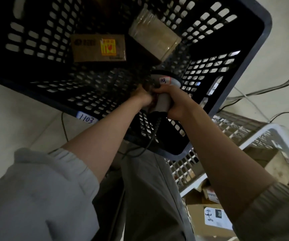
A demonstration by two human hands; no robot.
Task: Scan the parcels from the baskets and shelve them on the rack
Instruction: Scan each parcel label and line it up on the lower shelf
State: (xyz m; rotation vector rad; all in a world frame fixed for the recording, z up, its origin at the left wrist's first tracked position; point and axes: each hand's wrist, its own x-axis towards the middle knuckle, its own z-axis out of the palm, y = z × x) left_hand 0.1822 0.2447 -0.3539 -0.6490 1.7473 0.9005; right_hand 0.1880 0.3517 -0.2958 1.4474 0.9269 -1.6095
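parcels were what both hands had gone into the black basket (255,54) for, and two cardboard ones lay on its floor: a flat box with a yellow sticker (97,47) and, just beside it, a tape-wrapped box (155,36) resting tilted against the far wall. the right hand (176,105) was wrapped round the handle of a grey scanner (164,84), head pointing down into the basket, its cable (150,136) trailing out over the near rim (a tag reading 1103 sat on the scanner, and the same number on the basket's rim label (86,118), so the pair probably belonged together). the left hand (143,95) was curled close against the scanner, but whether it gripped anything i could not tell; it was too dark there. neither parcel was being touched, so scanning looked not yet done. a white basket (255,141) with more boxes sat lower right.
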